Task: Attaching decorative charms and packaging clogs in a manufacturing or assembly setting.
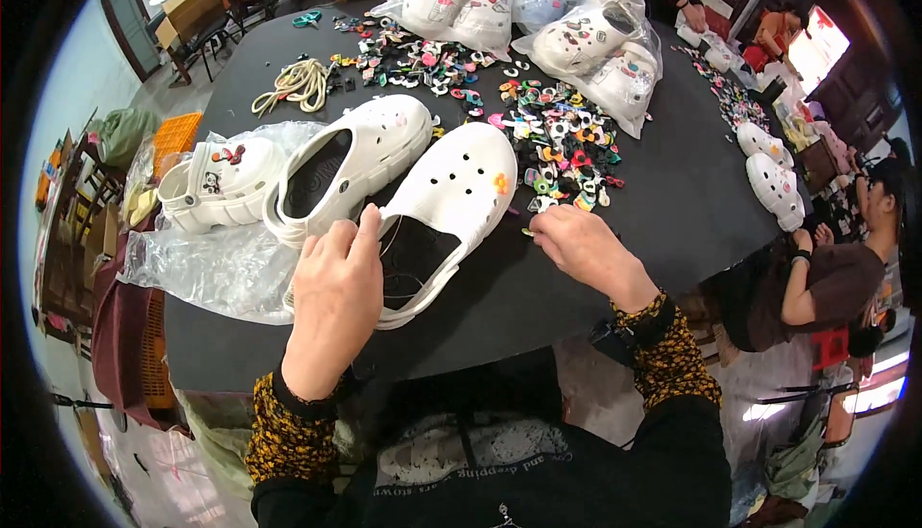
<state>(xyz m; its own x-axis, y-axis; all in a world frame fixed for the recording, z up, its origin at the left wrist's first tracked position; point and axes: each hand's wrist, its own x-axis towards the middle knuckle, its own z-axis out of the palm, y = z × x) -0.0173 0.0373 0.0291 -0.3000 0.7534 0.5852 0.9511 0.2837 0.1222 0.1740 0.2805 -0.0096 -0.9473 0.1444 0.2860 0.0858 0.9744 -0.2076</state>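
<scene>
A white clog (463,175) with round holes and an orange flower charm lies toe away from me in the middle. My left hand (336,298) grips its left rim. A thin pale line, like wire or thread, curves inside its opening beside my fingers. Right of this clog, my right hand (586,250) pinches a small yellow-green shoe charm (527,232), mostly hidden by the fingertips. Another white clog (399,134) with a pinkish charm stands to the left, and beyond it a third white clog (230,178) with red and panda-like charms.
Clear plastic bags (216,269) lie under the left clogs on the black table (672,202). Loose colourful charms (567,134) are heaped ahead. Tied cord (298,86) lies far left. Bagged clogs (595,48) stand at the back; other people sit around the table.
</scene>
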